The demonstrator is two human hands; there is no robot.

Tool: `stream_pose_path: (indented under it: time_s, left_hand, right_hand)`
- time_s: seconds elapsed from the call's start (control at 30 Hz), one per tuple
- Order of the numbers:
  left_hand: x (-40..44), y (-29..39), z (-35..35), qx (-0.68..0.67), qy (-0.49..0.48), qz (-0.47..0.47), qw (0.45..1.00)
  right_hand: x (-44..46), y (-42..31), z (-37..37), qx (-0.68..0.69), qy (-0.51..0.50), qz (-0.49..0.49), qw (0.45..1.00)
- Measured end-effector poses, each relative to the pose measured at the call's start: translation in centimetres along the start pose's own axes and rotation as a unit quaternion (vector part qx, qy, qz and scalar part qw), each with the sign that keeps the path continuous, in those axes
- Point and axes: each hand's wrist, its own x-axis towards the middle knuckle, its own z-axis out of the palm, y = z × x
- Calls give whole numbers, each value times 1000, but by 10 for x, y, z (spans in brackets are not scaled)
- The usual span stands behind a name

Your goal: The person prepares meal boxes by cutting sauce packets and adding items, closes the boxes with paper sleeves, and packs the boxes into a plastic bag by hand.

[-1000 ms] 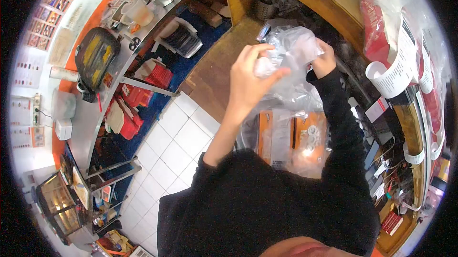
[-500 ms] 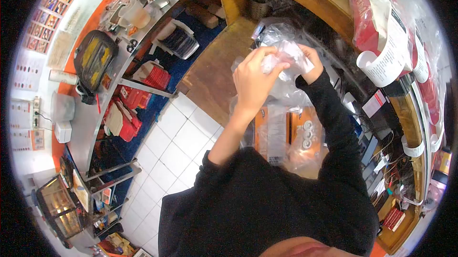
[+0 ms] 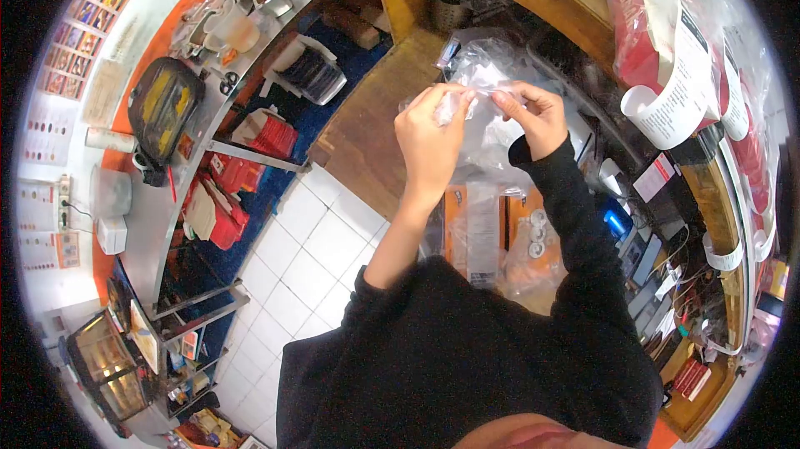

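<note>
My left hand (image 3: 429,137) is closed, its fingers and thumb pinching a piece of thin see-through plastic (image 3: 457,106), perhaps part of a bag. Close by on its right, my right hand (image 3: 540,122) is closed too, thumb and forefinger pinched on the same plastic. Crumpled see-through plastic bags (image 3: 504,149) lie below and behind both hands. Nearer my body, orange packages (image 3: 456,228) sit under plastic, with a printed slip (image 3: 483,236) and small white round pieces (image 3: 537,232) on them.
A brown wooden board (image 3: 367,128) is left of my hands. Long curled receipts (image 3: 673,107) and red bagged goods (image 3: 629,28) hang at the right. A metal counter (image 3: 196,128) curves along the left, holding a black-and-yellow appliance (image 3: 167,112). Red packs (image 3: 221,207) sit beneath it.
My right hand has turned, so its thumb and forefinger now show pinched on the plastic. The bunched plastic between my hands looks smaller. My left hand has shifted slightly left.
</note>
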Motion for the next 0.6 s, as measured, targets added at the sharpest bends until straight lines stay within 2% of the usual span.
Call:
stream_pose_path:
  time_s: [0.1, 0.2, 0.3, 0.4, 0.43, 0.47, 0.53, 0.6]
  left_hand:
    - [1, -3, -2, -31, -16, 2, 999]
    - [2, -7, -7, -41, -50, -51, 997]
    - [3, -16, -7, -72, -37, -81, 993]
    - [9, -25, -11, -117, -7, -132, 984]
    - [11, -32, -13, -117, -9, -122, 986]
    - [14, -40, -12, -162, 4, -147, 976]
    - [17, -53, -10, -250, 32, -196, 948]
    - [18, -56, -8, -247, 65, -220, 941]
  right_hand:
    - [2, -2, -9, 12, -25, 16, 1000]
    - [5, 4, -18, 84, -69, 33, 994]
    - [8, 6, -20, 156, -57, 52, 985]
    - [21, 9, -35, 133, -25, 60, 989]
    - [30, 13, -44, 117, -30, 82, 989]
    - [42, 21, -50, 75, -4, 97, 992]
    - [99, 96, -113, 136, -91, 137, 977]
    - [149, 124, -135, 17, -77, 100, 992]
